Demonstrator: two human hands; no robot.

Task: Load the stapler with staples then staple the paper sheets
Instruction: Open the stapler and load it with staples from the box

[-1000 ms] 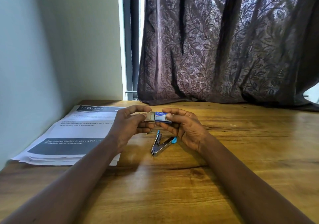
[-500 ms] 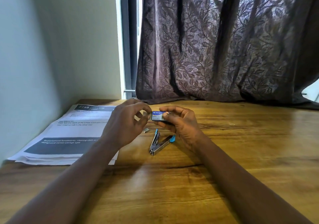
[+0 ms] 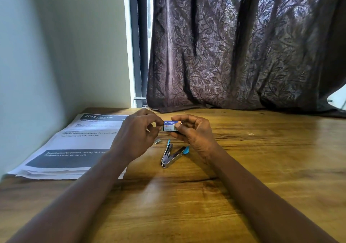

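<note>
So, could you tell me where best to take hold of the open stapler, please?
Take the stapler at its near, hinged metal end, from above: its arms lie splayed toward the blue tips and meet only there.

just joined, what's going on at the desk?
A person holds a small staple box above the table: the right hand grips it and the left hand pinches its left end. A strip of staples lies below, beside the opened stapler. Neither hand touches the paper sheets at left.
</note>
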